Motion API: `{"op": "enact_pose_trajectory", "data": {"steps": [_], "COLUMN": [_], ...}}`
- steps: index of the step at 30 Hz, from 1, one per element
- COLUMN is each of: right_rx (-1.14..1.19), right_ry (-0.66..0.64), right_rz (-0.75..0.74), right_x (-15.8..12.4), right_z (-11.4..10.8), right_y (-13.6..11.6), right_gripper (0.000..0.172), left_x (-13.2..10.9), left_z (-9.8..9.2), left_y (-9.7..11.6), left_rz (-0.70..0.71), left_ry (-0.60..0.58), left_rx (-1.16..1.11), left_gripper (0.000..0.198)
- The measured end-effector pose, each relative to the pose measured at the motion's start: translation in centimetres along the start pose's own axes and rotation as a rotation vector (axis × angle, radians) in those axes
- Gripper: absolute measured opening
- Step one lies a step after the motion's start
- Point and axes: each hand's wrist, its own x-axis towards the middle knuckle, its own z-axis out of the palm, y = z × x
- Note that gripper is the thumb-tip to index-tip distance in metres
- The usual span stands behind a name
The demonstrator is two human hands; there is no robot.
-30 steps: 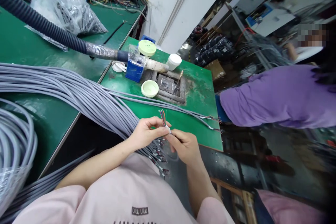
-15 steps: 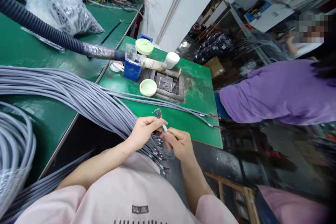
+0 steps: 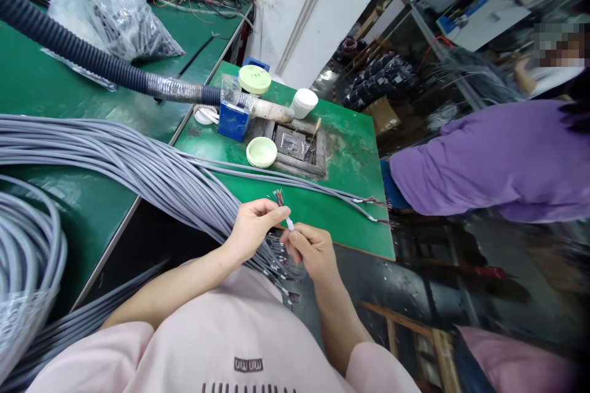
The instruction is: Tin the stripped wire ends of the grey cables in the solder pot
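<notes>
Between my hands is the stripped end of a grey cable, with a white wrap [image 3: 289,225] and a fan of thin coloured wires [image 3: 278,197] pointing up and away. My left hand [image 3: 258,224] pinches the wires at their base between thumb and fingers. Just below, my right hand [image 3: 310,249] is closed round the cable at the white wrap. A large bundle of grey cables [image 3: 152,166] runs from the left, and several of its stripped ends [image 3: 279,270] hang below my hands. Two cables [image 3: 322,186] lie apart on the green table, wire ends to the right.
On the green table [image 3: 354,147] stand a framed metal pot [image 3: 292,143], a pale green dish [image 3: 261,152], a white tub [image 3: 304,103] and a blue block [image 3: 233,120] holding a ribbed hose [image 3: 115,70]. A co-worker in a purple top [image 3: 498,159] is at the right.
The coloured wires look bunched more narrowly above my left fingers. Both hands keep nearly the same place; the view has shifted slightly.
</notes>
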Motion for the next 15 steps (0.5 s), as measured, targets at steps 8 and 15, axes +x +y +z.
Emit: {"op": "enact_pose_trajectory", "data": {"steps": [8,15], "right_rx": [0.055,0.083], "right_ry": [-0.013,-0.021], "right_rz": [0.018,0.04], "right_x": [0.07,0.15], "right_z": [0.2,0.28], "right_y": [0.17,0.77], "right_gripper": [0.036,0.038], "left_x": [0.15,0.23], "left_z": [-0.21,-0.44], "left_y": [-0.41,-0.81], "left_rz": [0.056,0.089], "left_ry": [0.011,0.004], "left_rx": [0.037,0.07], "left_gripper": [0.039,0.041]}}
